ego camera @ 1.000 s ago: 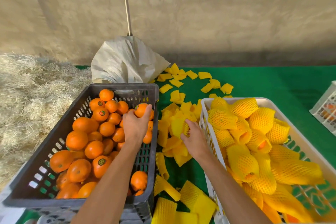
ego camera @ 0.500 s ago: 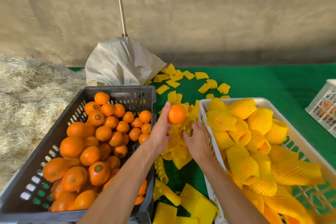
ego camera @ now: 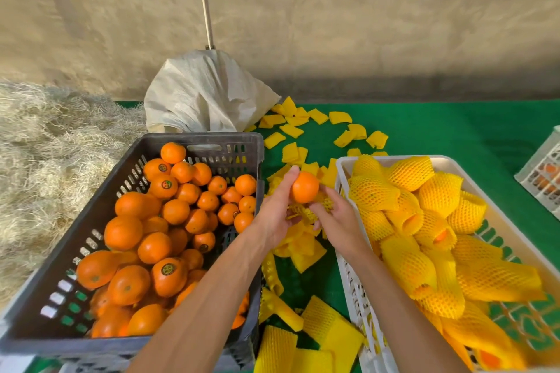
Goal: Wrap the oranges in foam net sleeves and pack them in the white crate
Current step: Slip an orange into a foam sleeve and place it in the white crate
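Observation:
My left hand [ego camera: 277, 210] holds a bare orange [ego camera: 304, 188] over the gap between the two crates. Just below the orange, my right hand [ego camera: 336, 219] pinches a yellow foam net sleeve [ego camera: 312, 209], and the orange touches the sleeve's top. The dark grey crate [ego camera: 194, 341] on the left is piled with unwrapped oranges [ego camera: 169, 215]. On the right, the white crate [ego camera: 344, 166] holds several oranges wrapped in yellow net [ego camera: 409, 215].
Loose yellow foam sleeves [ego camera: 303, 247] litter the green mat [ego camera: 454, 130] between and behind the crates. A white woven sack [ego camera: 203, 94] stands behind the grey crate. Straw [ego camera: 51, 154] lies at left. Another white crate [ego camera: 542, 172] shows at the right edge.
My left hand lifted an orange out of the grey crate and carried it right to my right hand, which has raised a foam sleeve from the pile to meet it.

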{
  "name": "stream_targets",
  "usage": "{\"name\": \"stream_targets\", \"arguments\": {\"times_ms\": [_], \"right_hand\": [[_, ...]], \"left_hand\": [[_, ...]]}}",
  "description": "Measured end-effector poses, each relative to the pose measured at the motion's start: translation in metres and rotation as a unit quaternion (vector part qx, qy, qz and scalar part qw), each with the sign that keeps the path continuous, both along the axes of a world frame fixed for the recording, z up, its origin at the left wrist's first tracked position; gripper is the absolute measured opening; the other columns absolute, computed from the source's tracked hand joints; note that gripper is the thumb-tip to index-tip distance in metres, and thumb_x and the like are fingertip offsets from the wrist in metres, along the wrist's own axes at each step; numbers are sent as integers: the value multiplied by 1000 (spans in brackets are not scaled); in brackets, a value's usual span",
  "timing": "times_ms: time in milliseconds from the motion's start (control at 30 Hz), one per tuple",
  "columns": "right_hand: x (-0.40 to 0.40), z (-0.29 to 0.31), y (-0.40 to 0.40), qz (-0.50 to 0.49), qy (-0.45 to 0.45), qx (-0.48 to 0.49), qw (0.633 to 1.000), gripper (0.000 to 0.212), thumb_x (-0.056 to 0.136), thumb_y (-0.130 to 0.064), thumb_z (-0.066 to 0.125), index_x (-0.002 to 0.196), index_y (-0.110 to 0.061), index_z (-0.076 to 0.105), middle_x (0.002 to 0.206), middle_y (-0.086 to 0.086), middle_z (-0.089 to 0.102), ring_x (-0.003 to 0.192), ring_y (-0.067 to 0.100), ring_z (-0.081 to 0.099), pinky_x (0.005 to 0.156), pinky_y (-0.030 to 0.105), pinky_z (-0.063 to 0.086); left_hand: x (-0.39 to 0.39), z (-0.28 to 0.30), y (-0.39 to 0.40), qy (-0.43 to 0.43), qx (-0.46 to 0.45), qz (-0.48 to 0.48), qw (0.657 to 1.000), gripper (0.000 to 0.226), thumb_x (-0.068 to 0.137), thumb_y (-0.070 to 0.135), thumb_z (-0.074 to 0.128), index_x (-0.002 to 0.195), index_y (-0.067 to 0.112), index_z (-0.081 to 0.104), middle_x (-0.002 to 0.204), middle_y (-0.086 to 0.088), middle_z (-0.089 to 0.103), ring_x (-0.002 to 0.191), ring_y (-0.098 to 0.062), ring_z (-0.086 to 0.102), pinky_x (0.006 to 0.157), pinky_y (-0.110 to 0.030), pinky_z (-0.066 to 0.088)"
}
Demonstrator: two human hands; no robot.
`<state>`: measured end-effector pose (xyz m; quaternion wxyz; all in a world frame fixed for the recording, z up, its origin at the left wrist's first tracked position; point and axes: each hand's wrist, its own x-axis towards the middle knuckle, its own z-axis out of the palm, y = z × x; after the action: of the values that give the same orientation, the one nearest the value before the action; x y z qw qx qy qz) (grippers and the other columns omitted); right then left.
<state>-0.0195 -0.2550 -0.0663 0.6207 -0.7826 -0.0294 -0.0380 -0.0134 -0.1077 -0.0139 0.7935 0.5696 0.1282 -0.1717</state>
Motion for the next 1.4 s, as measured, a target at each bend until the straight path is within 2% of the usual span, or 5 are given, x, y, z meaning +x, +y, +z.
{"name": "stream_targets", "arguments": {"times_ms": [233,600,733,1067,1400], "right_hand": [[-10,7,-1,-85,-161,-148,972,33,108,-30,48,139,-28,59,99,-7,72,78,12,66,69,32,57],[-17,14,4,-55,-395,-331,855,33,99,-16,64,131,-13,69,58,-2,60,45,12,46,42,21,32],[-18,15,3,-59,-284,-253,923,37,105,-37,52,137,-22,60,77,-9,67,65,7,61,54,22,51],[-4,0,1,-24,-23,-136,990,73,97,-75,23,157,-35,36,160,-8,40,147,12,35,121,41,34],[-1,-6,-2,-40,-20,-81,996,60,101,-69,35,142,-29,54,134,0,61,126,18,57,102,36,53]], "left_hand": [[-6,-9,-10,-129,245,16,961,58,88,56,74,50,27,41,44,14,38,42,-6,36,41,-17,30],[-3,-17,-7,-159,378,8,912,22,97,33,65,104,12,63,108,-18,68,94,-35,65,76,-44,55],[-2,-17,-7,-119,284,3,951,57,100,24,64,153,17,43,128,4,57,107,-13,55,81,-25,52],[-1,-19,-11,-126,119,-12,985,8,103,27,57,108,25,63,95,-1,67,88,-25,68,64,-30,57],[-6,-21,-11,-285,255,-23,924,34,90,29,79,118,33,59,112,4,65,97,-18,66,79,-33,60]]}}
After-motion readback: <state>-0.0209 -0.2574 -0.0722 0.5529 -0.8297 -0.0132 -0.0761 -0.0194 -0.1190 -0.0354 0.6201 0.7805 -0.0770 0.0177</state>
